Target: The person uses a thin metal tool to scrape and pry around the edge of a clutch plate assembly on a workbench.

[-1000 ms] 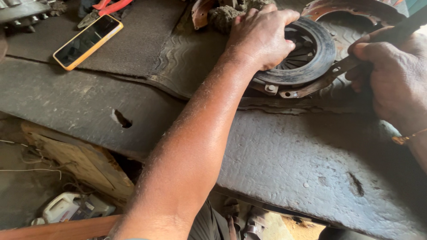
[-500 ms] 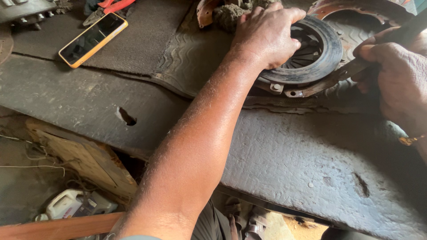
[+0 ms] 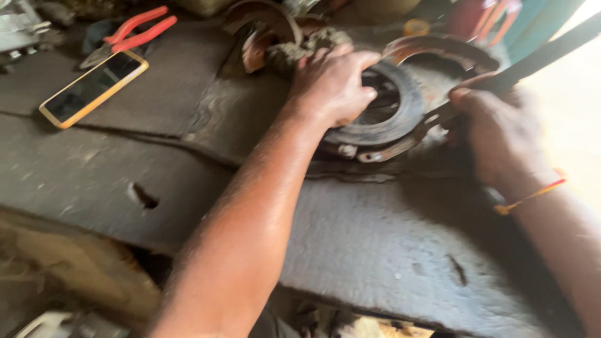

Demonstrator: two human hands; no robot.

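A dark round clutch disc (image 3: 400, 112) lies on a rusty clutch plate (image 3: 438, 53) on a worn grey workbench (image 3: 350, 238). My left hand (image 3: 332, 81) presses down on the disc's near left side, fingers curled over its rim. My right hand (image 3: 494, 125) grips a long dark bar tool (image 3: 532, 62) whose tip meets the disc's right edge. A thin orange band circles my right wrist. The picture is blurred.
A phone with a yellow edge (image 3: 94, 87) lies at the bench's far left, with red-handled pliers (image 3: 134, 34) just behind it. Rusty metal parts (image 3: 263, 31) stand at the back. A hole (image 3: 144, 195) breaks the bench surface near its front edge.
The view has swung down and to the right, so the phone and disc sit lower in frame. Both hands stay on the disc and the bar tool.
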